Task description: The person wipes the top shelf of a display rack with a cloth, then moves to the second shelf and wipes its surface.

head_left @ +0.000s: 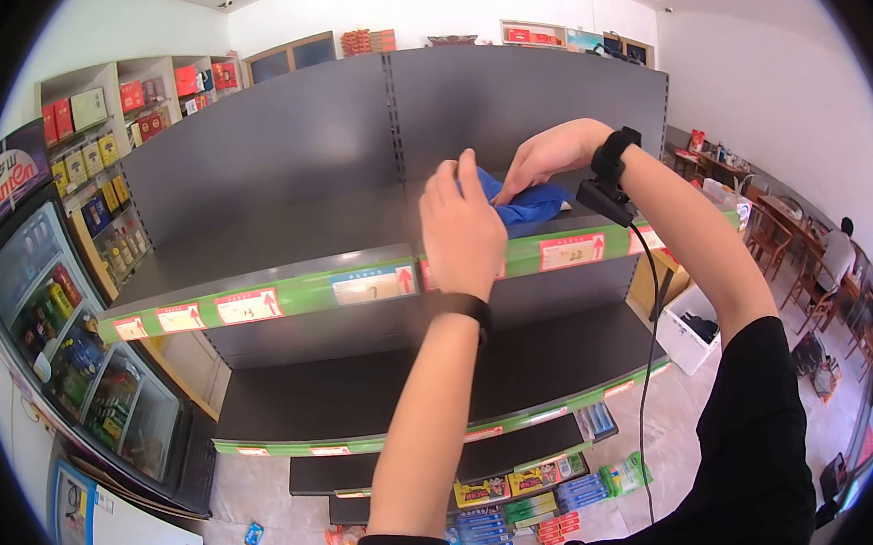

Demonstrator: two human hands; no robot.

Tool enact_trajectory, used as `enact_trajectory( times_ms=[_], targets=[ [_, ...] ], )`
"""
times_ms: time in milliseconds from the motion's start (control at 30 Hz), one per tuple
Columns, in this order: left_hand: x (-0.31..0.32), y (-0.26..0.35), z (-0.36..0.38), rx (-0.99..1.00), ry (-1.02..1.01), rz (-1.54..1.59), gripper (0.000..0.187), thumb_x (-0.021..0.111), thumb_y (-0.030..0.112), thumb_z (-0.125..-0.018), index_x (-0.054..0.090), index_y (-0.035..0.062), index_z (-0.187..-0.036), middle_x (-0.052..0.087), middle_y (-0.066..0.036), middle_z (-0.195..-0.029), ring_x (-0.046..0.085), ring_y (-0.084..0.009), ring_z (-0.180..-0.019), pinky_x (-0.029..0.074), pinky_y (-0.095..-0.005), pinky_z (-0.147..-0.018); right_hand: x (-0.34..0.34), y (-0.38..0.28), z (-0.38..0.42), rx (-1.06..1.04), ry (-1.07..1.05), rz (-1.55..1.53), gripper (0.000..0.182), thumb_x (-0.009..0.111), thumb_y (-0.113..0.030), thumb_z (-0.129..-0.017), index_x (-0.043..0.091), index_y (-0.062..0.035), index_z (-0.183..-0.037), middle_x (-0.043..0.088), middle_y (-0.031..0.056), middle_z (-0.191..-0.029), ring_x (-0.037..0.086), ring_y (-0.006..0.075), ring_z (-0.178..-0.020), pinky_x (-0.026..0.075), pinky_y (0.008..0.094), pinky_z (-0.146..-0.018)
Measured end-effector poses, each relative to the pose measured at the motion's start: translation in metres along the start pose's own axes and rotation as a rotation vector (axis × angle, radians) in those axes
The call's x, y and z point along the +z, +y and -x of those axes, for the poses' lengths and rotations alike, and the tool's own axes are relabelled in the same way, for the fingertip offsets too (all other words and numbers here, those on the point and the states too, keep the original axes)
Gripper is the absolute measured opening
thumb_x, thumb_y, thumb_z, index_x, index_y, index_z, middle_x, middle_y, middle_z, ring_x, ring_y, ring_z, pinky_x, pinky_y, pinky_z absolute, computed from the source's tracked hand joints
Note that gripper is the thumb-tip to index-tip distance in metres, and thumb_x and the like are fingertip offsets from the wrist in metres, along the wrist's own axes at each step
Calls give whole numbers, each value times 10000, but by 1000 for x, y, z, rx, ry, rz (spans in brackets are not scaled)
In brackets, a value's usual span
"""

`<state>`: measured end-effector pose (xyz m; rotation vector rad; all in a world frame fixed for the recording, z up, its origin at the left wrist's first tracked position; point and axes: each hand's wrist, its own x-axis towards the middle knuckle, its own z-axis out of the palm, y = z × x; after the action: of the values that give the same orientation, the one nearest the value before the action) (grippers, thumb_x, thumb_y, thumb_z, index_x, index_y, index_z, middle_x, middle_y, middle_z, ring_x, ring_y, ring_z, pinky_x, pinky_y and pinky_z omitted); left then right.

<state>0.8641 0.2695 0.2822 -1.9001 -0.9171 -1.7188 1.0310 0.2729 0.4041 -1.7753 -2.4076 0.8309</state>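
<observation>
A crumpled blue cloth (532, 205) lies on the top shelf (314, 225), just right of the middle. My right hand (547, 158) is closed on the cloth, pinching it from above with thumb and fingers pointing down. Beside it on the left is my left hand (461, 221), raised in front of the shelf's price strip, its fingers pointing up and partly over the cloth's left edge. Whether its fingers hold any of the cloth is hidden. A black strap with a small device and a dangling cable is on my right wrist.
Below is a dark lower shelf (313, 380); packaged goods (509, 483) sit near the floor. A drinks fridge (80, 334) stands left, a white box (688, 329) on the floor at right. A seated person (835, 256) is at a far-right table.
</observation>
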Motion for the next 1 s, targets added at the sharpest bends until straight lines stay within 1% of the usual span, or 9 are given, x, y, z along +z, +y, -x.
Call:
enact_trajectory(
  times_ms=[33,133,233,400,600,700,767,867,1000],
  targets=[
    [-1,1,1,-6,-6,8,521,528,10,-770,445,14,-1284,492,-160,-1211,477,-318,-1113,397,-405,-943,-2,-9,-10,43,-16,68,539,630,-423,-822,636,-18,-1177,612,119,-1222,550,222,-1132,398,330,-994],
    [0,1,1,1,21,3,523,531,4,-774,442,12,-1289,492,-160,-1201,481,-318,-1107,395,-410,-942,-3,-23,-33,83,69,136,501,611,-414,-826,661,-7,-1114,625,128,-1195,548,216,-1148,398,316,-992],
    [-1,1,2,-6,26,17,498,519,-16,-774,448,5,-1267,491,-158,-1193,485,-321,-1099,390,-412,-945,-10,-18,-64,20,64,55,396,597,-365,-825,689,-9,-972,664,89,-1001,589,179,-971,432,299,-899],
    [0,1,3,-18,17,28,492,513,-19,-767,444,1,-1254,489,-160,-1199,480,-323,-1104,384,-411,-957,-22,-8,-113,-82,19,168,283,591,-306,-793,661,-34,-831,553,-12,-756,451,153,-689,426,301,-668],
    [0,1,4,-31,-7,5,591,540,-38,-747,410,21,-1321,477,-169,-1213,475,-323,-1109,385,-401,-955,-15,-12,-135,-80,178,168,369,648,-404,-746,691,-70,-895,628,33,-799,565,157,-724,485,279,-681],
    [0,2,3,-20,-11,-9,591,543,-40,-745,412,18,-1318,475,-170,-1214,473,-322,-1113,385,-404,-955,-18,3,-158,-67,224,280,391,642,-437,-735,702,-80,-883,615,38,-777,549,167,-675,481,320,-613],
    [0,1,3,-15,-21,1,592,543,-42,-743,410,14,-1318,474,-171,-1215,473,-323,-1113,385,-406,-954,-20,-2,-161,-24,196,357,389,595,-395,-791,646,-90,-1027,591,57,-951,534,184,-841,449,320,-733],
    [-2,1,3,-3,-19,2,576,530,-49,-743,415,3,-1305,475,-175,-1218,471,-330,-1118,386,-411,-952,-17,-14,-154,2,110,452,490,510,-316,-904,513,-111,-1349,542,94,-1326,503,223,-1208,385,307,-1005],
    [0,2,3,7,-11,-10,548,515,-56,-743,426,-7,-1281,482,-179,-1207,476,-335,-1102,392,-415,-933,-14,-4,-162,-6,97,552,591,503,-410,-894,447,-95,-1392,490,102,-1382,453,236,-1266,349,335,-1042]
  ],
)
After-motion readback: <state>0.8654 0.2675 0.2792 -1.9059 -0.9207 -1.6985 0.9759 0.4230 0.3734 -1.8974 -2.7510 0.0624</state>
